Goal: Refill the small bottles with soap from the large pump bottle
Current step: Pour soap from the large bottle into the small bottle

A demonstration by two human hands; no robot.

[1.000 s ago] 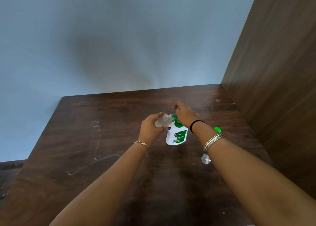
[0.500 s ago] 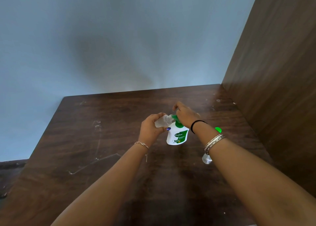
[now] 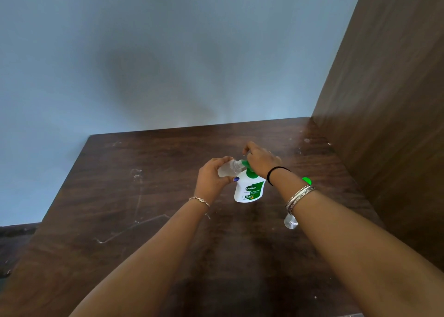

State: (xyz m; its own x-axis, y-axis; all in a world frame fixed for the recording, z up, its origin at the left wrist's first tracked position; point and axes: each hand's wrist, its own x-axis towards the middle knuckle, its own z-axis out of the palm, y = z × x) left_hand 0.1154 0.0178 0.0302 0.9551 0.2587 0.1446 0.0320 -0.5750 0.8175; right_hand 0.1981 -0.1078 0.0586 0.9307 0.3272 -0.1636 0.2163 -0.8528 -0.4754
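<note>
Left grip point(image 3: 211, 179) holds small bottle point(image 3: 229, 169) sideways — mouth toward pump nozzle point(image 3: 245, 164).

Bare dark wooden tabletop point(image 3: 149, 196) lay open at frame left and bottom. A brown wooden side panel point(image 3: 389, 124) and a pale blue wall point(image 3: 168, 52) closed right and top.

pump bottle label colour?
White with green, on the pump bottle; head view, the only one, shows it clearly.
</note>
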